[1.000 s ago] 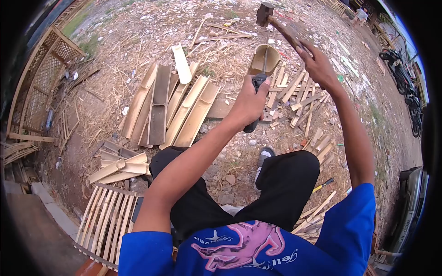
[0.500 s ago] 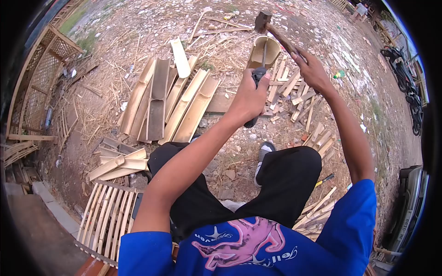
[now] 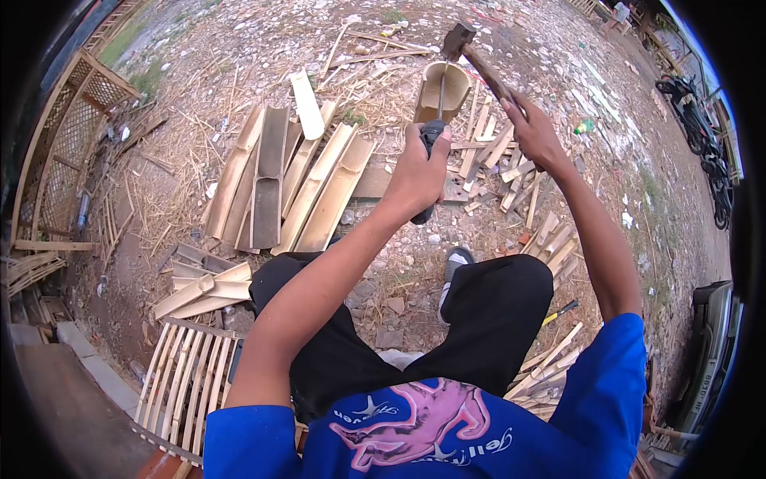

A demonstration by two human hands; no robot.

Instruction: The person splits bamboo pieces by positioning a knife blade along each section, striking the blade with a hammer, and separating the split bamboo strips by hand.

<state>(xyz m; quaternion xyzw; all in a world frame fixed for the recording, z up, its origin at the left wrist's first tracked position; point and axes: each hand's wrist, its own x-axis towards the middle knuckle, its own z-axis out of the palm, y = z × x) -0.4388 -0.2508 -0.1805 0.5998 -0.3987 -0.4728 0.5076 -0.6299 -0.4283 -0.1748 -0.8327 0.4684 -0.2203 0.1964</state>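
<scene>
- As you sit over the littered ground, your left hand (image 3: 419,172) has its fingers wrapped firmly round the black handle (image 3: 432,132) of a long, narrow blade (image 3: 442,97), pointing away from you.
- And there's the bamboo piece (image 3: 457,89), out ahead of your left hand and just below the hammer head, its open end facing you!
- Look at that rim: thick, pale and rounded, curving over a hollow of light tan that deepens into shadow lower down.
- The wall on its left side shows browner and duller, while the blade runs like a dark line across the opening.
- Over to your right hand (image 3: 533,136), fingers clenched on the wooden shaft of the hammer (image 3: 488,73), its handle brown and worn-looking.
- Up top, that blocky dark head (image 3: 459,40) sits right by the far end of the blade; whether the two touch, you can't tell from here.
- To your left lie half-round bamboo lengths (image 3: 339,195), side by side, creamy inside, with a grey-brown one (image 3: 270,176) among them.
- On your right, thin split strips (image 3: 511,180) sprawl in a loose heap, pale and dark mixed.
- Nearer your knee rests a yellow-and-black tool (image 3: 561,312), close to more pale strips (image 3: 550,371).
</scene>
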